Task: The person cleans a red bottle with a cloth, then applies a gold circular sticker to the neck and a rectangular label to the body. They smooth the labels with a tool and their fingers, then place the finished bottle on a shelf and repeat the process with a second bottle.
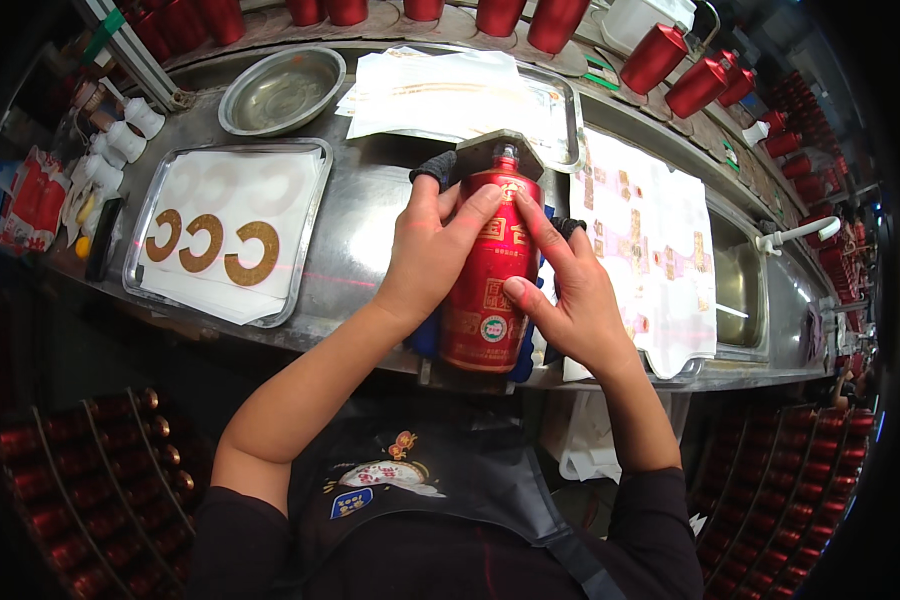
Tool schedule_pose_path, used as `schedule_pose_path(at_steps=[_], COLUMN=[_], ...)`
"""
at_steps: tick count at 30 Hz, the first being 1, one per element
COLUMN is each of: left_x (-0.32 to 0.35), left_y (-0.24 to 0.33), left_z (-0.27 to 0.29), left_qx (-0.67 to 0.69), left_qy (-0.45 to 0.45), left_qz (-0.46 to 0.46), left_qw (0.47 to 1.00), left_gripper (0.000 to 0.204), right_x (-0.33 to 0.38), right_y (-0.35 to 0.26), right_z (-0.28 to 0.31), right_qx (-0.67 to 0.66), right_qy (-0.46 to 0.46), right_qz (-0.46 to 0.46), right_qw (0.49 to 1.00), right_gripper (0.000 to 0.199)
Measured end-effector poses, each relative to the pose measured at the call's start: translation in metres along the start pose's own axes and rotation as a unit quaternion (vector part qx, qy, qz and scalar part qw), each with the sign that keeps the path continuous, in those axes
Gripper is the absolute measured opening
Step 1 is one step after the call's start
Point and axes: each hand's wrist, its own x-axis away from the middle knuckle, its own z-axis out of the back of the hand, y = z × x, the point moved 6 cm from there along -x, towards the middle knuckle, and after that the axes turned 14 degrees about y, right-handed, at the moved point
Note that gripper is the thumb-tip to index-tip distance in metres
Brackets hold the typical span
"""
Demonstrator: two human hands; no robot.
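A red bottle (490,290) with gold print and a small round green-and-white mark lies tilted back in a holder with blue pads (425,335), its neck pointing away from me. My left hand (438,240) wraps the bottle's left side, with a fingertip pressed beside a small gold emblem (511,192) below the neck. From the other side, my right hand (580,295) touches the same emblem with a fingertip, while its thumb rests on the bottle's front. Black covers sit on a finger of each hand. The fingers behind the bottle are partly hidden.
At left, a metal tray (315,215) carries white sheets with gold C-shaped decals (252,252). A metal bowl (282,90) and white decal sheets (420,90) lie behind. More sheets (660,290) and a sink (745,300) are at right. Red bottles (655,60) line the back.
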Motion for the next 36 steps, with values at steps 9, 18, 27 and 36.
schedule_pose_path(at_steps=[9,18,27,36], left_x=[0.009,0.013,0.017,0.032], left_y=[-0.001,-0.005,-0.017,-0.028], left_z=[0.002,0.005,0.014,0.033], left_qx=[-0.002,-0.027,0.006,-0.03], left_qy=[-0.021,-0.032,-0.046,-0.042], left_qz=[-0.014,-0.037,0.016,0.002], left_qw=[1.0,0.998,0.999,0.999], left_gripper=[0.058,0.062,0.068,0.072], right_x=[-0.011,-0.016,-0.016,-0.014], right_y=[0.019,0.039,0.037,0.116], right_z=[-0.006,-0.018,-0.02,0.003], right_qx=[-0.097,-0.248,-0.244,-0.449], right_qy=[0.106,0.092,0.081,0.114], right_qz=[-0.027,-0.127,-0.155,-0.409], right_qw=[0.989,0.956,0.954,0.786], right_gripper=[0.074,0.052,0.051,0.043])
